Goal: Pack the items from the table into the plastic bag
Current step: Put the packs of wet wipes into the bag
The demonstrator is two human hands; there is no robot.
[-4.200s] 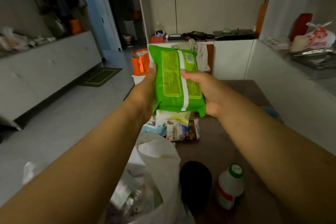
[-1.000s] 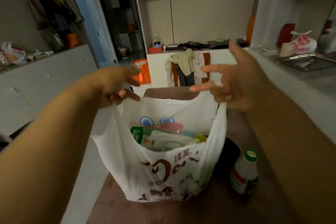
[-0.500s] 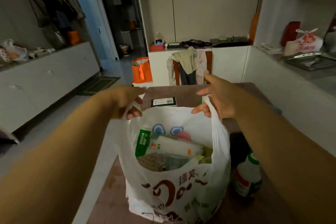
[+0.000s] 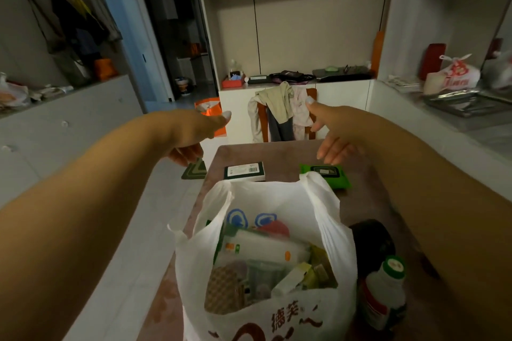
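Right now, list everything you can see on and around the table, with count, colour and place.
plastic bag: one, white, near table edge, open and full
flat box: one, dark with white label, table beyond bag
wipes pack: one, green, table, far right of bag
bottle: one, white with green cap, right of bag
dark round thing: one, black, behind bottle
table: one, brown
chair with clothes: one, far end
left hand: open, above table
right hand: open, above table
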